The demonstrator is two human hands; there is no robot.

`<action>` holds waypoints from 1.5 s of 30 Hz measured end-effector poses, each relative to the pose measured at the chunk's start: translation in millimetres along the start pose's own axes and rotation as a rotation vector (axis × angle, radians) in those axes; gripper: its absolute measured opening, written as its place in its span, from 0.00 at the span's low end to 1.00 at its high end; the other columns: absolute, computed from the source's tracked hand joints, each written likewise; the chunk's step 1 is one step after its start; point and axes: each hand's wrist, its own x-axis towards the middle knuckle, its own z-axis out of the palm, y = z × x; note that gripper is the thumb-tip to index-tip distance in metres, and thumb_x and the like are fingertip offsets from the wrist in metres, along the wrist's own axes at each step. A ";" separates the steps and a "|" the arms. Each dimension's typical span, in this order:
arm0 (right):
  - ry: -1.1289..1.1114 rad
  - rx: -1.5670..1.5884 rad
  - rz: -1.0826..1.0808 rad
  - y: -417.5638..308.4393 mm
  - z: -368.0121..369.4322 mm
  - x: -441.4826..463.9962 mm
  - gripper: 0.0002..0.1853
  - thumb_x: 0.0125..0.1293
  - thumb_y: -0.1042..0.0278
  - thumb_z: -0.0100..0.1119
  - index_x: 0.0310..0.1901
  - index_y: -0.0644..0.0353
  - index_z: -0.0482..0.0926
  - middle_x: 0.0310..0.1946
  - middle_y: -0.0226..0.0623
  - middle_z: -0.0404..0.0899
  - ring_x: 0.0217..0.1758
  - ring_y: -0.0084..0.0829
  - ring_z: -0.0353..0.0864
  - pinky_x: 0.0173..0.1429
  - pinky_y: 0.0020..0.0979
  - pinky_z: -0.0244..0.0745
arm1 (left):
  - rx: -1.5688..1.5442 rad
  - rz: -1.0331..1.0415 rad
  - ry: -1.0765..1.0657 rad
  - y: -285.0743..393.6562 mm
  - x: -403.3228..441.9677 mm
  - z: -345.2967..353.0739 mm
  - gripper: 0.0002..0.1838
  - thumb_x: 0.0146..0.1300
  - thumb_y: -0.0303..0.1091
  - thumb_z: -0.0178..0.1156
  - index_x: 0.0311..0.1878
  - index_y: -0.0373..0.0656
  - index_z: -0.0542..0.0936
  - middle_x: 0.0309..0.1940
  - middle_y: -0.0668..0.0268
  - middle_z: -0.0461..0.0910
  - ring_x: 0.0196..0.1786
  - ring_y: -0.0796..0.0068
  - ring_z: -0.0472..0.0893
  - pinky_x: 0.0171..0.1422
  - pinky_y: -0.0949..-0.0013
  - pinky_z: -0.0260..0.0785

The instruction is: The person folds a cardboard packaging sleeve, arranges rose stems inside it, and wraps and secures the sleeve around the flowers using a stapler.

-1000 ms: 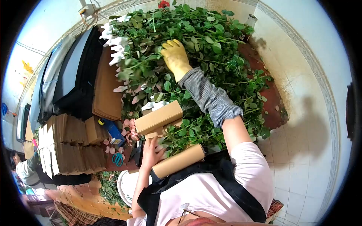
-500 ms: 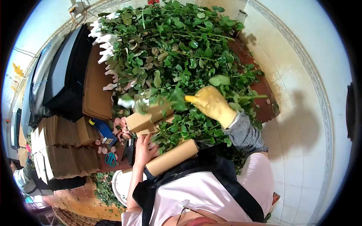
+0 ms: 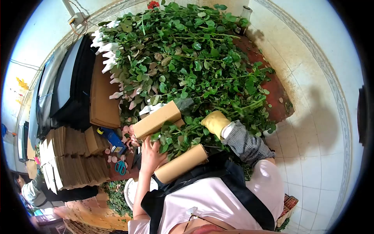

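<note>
At left, teal scissors (image 3: 120, 167) lie near pink petals (image 3: 126, 131). Then comes my bare left hand (image 3: 152, 156), fingers slightly apart, beside leafy stems (image 3: 181, 136); whether it pinches any, I cannot tell. These stems lie between a cardboard block (image 3: 157, 119) and a brown roll (image 3: 181, 163). At their right, my gloved right hand (image 3: 215, 123) is curled at the leaves, its fingertips hidden, so its grip I cannot tell.
</note>
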 end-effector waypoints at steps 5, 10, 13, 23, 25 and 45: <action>-0.141 0.417 -0.189 44.7 -9.6 22.0 0.33 0.69 0.55 0.59 0.74 0.48 0.68 0.68 0.45 0.76 0.65 0.44 0.79 0.70 0.41 0.72 | 0.059 -0.041 -0.088 5.7 8.4 -6.7 0.28 0.49 0.43 0.76 0.52 0.43 0.78 0.60 0.48 0.67 0.61 0.44 0.69 0.65 0.47 0.65; 0.667 0.528 -0.442 62.6 -150.2 21.3 0.26 0.72 0.59 0.59 0.70 0.53 0.71 0.60 0.44 0.81 0.60 0.41 0.82 0.64 0.40 0.78 | -0.034 -0.058 -0.099 -12.0 -7.3 14.7 0.34 0.54 0.46 0.75 0.61 0.43 0.77 0.68 0.40 0.62 0.67 0.38 0.66 0.71 0.44 0.62; 1.154 0.713 -0.516 56.6 -250.9 61.4 0.19 0.74 0.63 0.58 0.64 0.56 0.78 0.60 0.42 0.82 0.60 0.38 0.83 0.64 0.37 0.78 | -0.016 -0.061 -0.059 -9.5 -9.5 17.1 0.32 0.54 0.47 0.74 0.61 0.46 0.78 0.68 0.45 0.64 0.67 0.40 0.67 0.70 0.45 0.63; 0.994 0.321 0.106 57.3 -331.4 229.9 0.20 0.68 0.59 0.59 0.60 0.51 0.81 0.54 0.40 0.84 0.58 0.43 0.83 0.63 0.42 0.77 | -0.064 -0.092 0.047 -10.4 -13.8 28.2 0.30 0.50 0.45 0.75 0.57 0.49 0.81 0.66 0.51 0.67 0.65 0.46 0.69 0.69 0.46 0.62; 0.989 0.185 0.138 60.3 -340.8 231.4 0.20 0.67 0.59 0.61 0.59 0.48 0.82 0.53 0.38 0.85 0.57 0.41 0.83 0.63 0.40 0.78 | -0.079 -0.109 0.053 -10.7 -13.8 28.0 0.29 0.50 0.45 0.75 0.57 0.49 0.81 0.67 0.51 0.67 0.65 0.46 0.69 0.69 0.46 0.62; 1.337 0.839 -0.092 100.1 -416.9 151.6 0.17 0.70 0.71 0.59 0.60 0.60 0.81 0.48 0.44 0.86 0.47 0.36 0.84 0.53 0.35 0.78 | -0.150 -0.143 0.127 -7.6 -13.1 26.5 0.29 0.50 0.45 0.74 0.58 0.51 0.82 0.64 0.51 0.70 0.65 0.46 0.69 0.71 0.47 0.61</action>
